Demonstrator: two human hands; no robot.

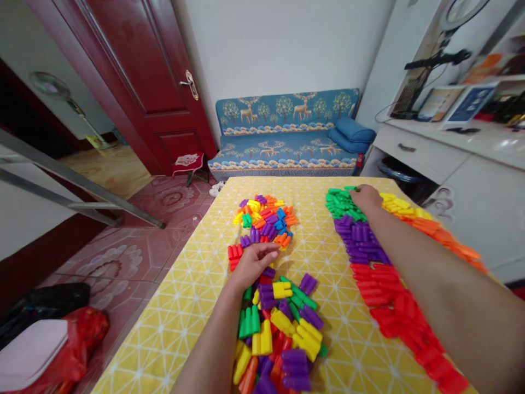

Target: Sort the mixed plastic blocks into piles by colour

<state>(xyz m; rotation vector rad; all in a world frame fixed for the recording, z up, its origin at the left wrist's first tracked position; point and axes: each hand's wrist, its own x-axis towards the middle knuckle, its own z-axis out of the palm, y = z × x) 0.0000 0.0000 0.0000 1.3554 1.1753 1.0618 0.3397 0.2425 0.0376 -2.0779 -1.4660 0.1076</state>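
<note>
You face a blue deer-patterned sofa (283, 143) by a white wall (283, 44), with a dark-red panelled door (143, 76) and reddish patterned floor tiles (159, 241) to your left, a white drawered cabinet (430, 158) right.

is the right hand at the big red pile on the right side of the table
No, the right hand is at the green pieces, with purple pieces between them and the red pile.
</note>
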